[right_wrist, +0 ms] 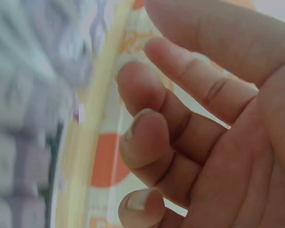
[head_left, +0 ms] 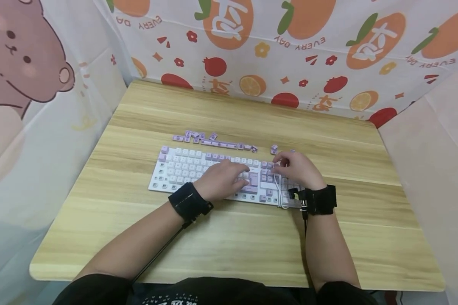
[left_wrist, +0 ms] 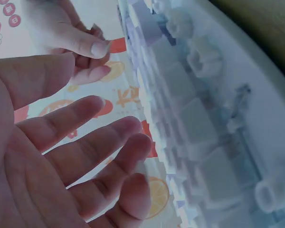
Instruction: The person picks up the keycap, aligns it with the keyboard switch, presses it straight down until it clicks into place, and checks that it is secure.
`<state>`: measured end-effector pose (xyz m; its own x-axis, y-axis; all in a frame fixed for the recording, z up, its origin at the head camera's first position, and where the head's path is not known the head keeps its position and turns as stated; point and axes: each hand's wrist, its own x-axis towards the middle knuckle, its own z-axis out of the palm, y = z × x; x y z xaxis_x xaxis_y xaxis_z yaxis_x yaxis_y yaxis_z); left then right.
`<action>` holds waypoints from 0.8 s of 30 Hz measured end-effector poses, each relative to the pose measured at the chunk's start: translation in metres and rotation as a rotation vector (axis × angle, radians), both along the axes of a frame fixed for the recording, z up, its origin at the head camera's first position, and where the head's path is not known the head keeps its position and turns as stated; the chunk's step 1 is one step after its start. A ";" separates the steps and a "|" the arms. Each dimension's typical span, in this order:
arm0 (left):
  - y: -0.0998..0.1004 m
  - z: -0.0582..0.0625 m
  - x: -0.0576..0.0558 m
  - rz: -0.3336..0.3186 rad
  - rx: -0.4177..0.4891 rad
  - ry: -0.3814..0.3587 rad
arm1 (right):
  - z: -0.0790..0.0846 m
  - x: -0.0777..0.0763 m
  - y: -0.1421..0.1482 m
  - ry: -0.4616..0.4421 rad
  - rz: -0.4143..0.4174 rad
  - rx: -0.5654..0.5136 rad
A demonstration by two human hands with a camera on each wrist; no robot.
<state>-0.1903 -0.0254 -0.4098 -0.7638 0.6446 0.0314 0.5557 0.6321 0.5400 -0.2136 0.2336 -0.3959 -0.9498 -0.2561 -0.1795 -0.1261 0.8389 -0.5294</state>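
Keyboard (head_left: 184, 173) on table (head_left: 248, 241); left hand (head_left: 222, 180), fingers apart and empty, over it; right hand (head_left: 300, 168), fingers loosely bent, nothing seen between, by cable (head_left: 279, 192); loose keys (head_left: 219, 144) behind, probably for easy reach

We see a pale yellow wooden table with streaky grain and rounded front corners (head_left: 221, 245). Along its far edge we have a white fabric backdrop (head_left: 234, 67) printed with orange and red fruits, small flowers and upside-down lettering. On our left hangs a whitish cloth (head_left: 87, 140) bearing a large pinkish-brown cartoon bear (head_left: 34, 25); on our right, a plain pale cream surface (head_left: 439, 169).
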 end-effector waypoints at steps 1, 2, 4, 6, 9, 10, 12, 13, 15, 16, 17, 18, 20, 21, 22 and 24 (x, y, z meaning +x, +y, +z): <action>-0.001 0.000 0.000 0.000 -0.011 -0.003 | 0.001 -0.001 0.004 0.002 -0.014 0.001; -0.001 -0.001 0.000 0.000 -0.020 -0.005 | 0.002 -0.003 0.009 0.002 -0.027 0.004; -0.001 -0.002 0.001 0.000 -0.031 -0.005 | 0.003 -0.007 0.017 -0.002 -0.052 0.010; -0.001 -0.003 0.002 0.005 -0.037 -0.001 | 0.005 -0.011 0.025 -0.013 -0.074 0.019; 0.000 -0.003 0.004 0.016 -0.029 0.005 | 0.007 -0.021 0.035 -0.005 -0.087 0.035; 0.000 -0.003 0.004 0.020 -0.030 0.007 | 0.007 -0.024 0.038 0.002 -0.087 0.040; 0.000 -0.004 0.005 0.022 -0.032 0.015 | 0.007 -0.030 0.043 0.017 -0.085 0.058; 0.000 -0.004 0.005 0.021 -0.034 0.020 | 0.007 -0.034 0.045 0.025 -0.082 0.069; 0.001 -0.005 0.005 0.016 -0.042 0.030 | 0.005 -0.039 0.048 0.031 -0.071 0.098; 0.001 -0.006 0.005 0.012 -0.045 0.033 | 0.004 -0.041 0.049 0.031 -0.064 0.124; 0.001 -0.006 0.005 0.007 -0.048 0.039 | 0.002 -0.044 0.050 0.028 -0.057 0.147; 0.002 -0.006 0.005 0.004 -0.051 0.043 | 0.001 -0.045 0.050 0.021 -0.049 0.171; 0.002 -0.006 0.005 -0.001 -0.057 0.050 | -0.002 -0.049 0.050 0.007 -0.025 0.212; 0.002 -0.006 0.005 -0.003 -0.057 0.053 | -0.003 -0.051 0.050 -0.004 -0.014 0.228; 0.002 -0.006 0.006 -0.004 -0.056 0.055 | -0.005 -0.053 0.050 -0.016 -0.004 0.239; 0.003 -0.006 0.006 -0.004 -0.057 0.058 | -0.008 -0.058 0.052 -0.033 0.022 0.253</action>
<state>-0.1842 -0.0225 -0.4156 -0.7593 0.6496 0.0389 0.5875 0.6585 0.4704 -0.2713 0.2851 -0.4036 -0.9371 -0.2195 -0.2714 -0.1318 0.9425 -0.3071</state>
